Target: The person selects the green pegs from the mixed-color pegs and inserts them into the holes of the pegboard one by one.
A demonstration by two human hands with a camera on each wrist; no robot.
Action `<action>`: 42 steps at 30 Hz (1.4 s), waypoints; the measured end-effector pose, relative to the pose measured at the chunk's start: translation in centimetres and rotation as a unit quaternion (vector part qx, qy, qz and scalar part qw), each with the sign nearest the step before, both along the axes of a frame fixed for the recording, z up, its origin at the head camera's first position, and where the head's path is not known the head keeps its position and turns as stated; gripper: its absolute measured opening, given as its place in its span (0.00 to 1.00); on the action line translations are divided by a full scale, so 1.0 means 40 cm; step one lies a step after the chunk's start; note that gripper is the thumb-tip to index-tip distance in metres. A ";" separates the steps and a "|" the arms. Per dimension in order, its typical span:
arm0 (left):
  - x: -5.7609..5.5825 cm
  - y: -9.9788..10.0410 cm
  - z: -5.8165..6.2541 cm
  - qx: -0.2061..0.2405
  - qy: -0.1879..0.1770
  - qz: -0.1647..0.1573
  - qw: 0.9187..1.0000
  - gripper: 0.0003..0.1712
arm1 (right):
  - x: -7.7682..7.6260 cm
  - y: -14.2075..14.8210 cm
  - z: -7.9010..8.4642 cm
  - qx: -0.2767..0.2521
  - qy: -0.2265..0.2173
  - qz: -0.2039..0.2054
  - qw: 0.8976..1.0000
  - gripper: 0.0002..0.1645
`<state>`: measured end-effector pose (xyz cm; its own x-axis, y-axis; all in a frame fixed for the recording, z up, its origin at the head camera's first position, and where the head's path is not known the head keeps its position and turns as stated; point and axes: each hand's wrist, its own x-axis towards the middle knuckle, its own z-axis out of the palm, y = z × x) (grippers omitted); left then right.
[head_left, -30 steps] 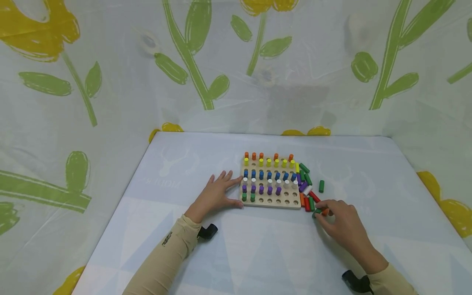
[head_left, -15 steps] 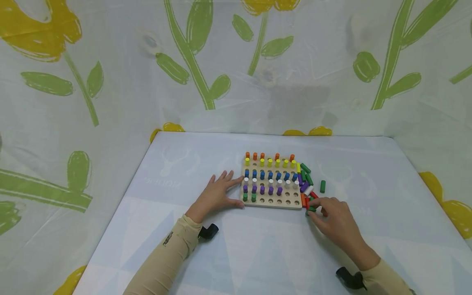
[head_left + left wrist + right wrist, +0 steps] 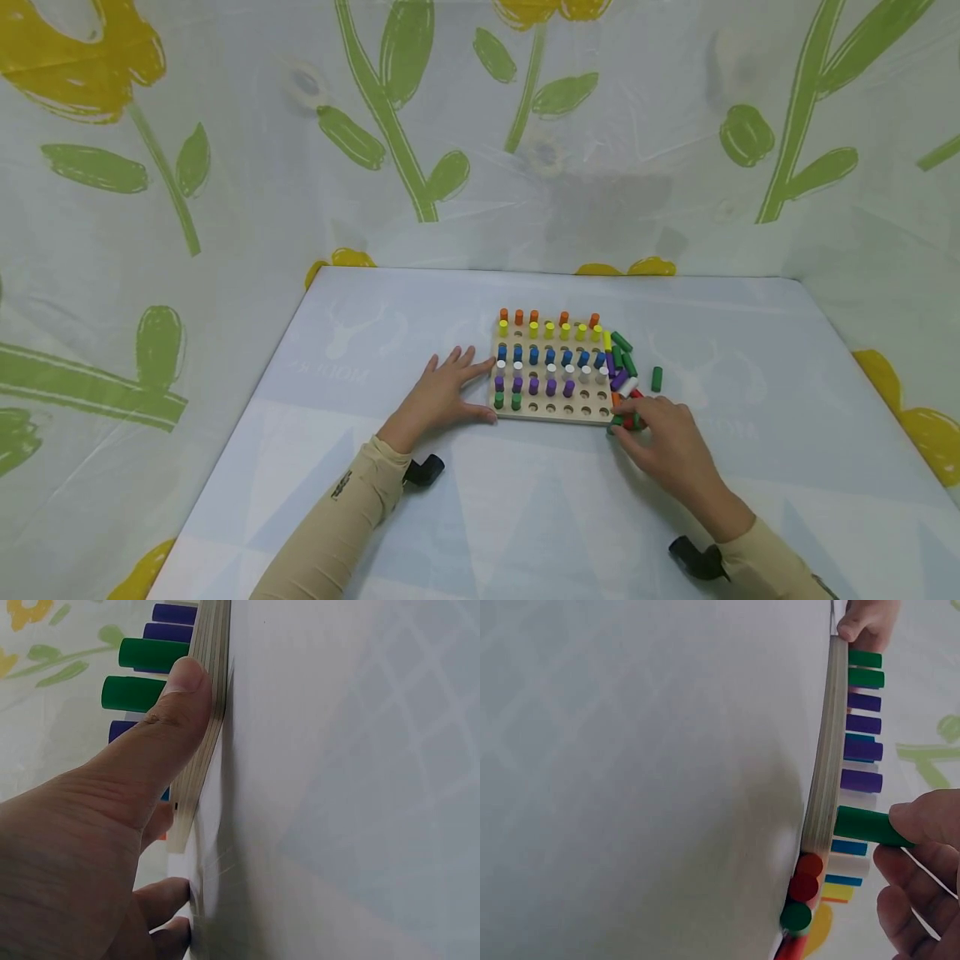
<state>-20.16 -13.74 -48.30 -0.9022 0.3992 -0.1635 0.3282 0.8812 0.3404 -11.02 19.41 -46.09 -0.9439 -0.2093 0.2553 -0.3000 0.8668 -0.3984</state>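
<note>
A wooden pegboard (image 3: 558,418) lies on the table, with orange, yellow, blue, white, purple and green pegs standing in rows. Two green pegs (image 3: 516,402) stand at the left of its nearest row. My left hand (image 3: 438,400) is at the board's left side, fingers spread. Its thumb (image 3: 184,697) rests against the board's near edge in the left wrist view. My right hand (image 3: 666,437), by the near right corner, pinches a green peg (image 3: 866,825) between thumb and index finger. Whether that peg touches the board I cannot tell.
Loose pegs lie along the board's right side, among them a white peg (image 3: 628,387) and a purple peg (image 3: 618,380). One green peg (image 3: 657,379) lies apart, farther right. Red pegs (image 3: 804,887) lie against the board's edge. A flower-printed curtain (image 3: 600,183) hangs behind the table.
My right hand has moved left with the green peg, from beyond the loose pegs to the board's near right corner. My left hand has stayed at the board's left side.
</note>
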 end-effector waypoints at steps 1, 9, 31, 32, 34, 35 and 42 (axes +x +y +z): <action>0.000 0.000 -0.001 0.000 -0.001 0.000 1.000 0.56 | -0.001 -0.003 0.000 0.001 0.001 0.002 1.000 0.15; -0.001 -0.003 -0.005 0.003 0.002 -0.002 1.000 0.56 | -0.010 -0.023 0.000 0.014 0.000 0.008 1.000 0.16; 0.000 -0.004 -0.001 0.006 0.005 -0.004 1.000 0.56 | -0.030 -0.082 0.001 -0.007 0.016 0.043 0.999 0.15; 0.000 -0.004 -0.001 0.006 0.005 -0.004 1.000 0.56 | -0.031 -0.084 0.001 -0.007 0.017 0.045 0.999 0.15; 0.000 -0.005 -0.001 0.008 0.006 -0.004 1.000 0.57 | -0.034 -0.088 0.002 -0.003 0.021 0.048 0.999 0.15; 0.000 -0.005 -0.001 0.009 0.006 -0.004 1.000 0.57 | -0.036 -0.090 0.002 -0.003 0.021 0.049 0.999 0.15; 0.000 -0.006 -0.002 0.013 0.008 -0.008 1.000 0.57 | -0.043 -0.108 0.009 -0.003 0.021 0.059 0.998 0.16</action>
<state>-20.16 -13.97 -48.38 -0.8985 0.4167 -0.1384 0.3470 0.8670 0.3576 -12.74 15.10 -45.72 -0.9010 -0.3171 0.2961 -0.4169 0.8218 -0.3884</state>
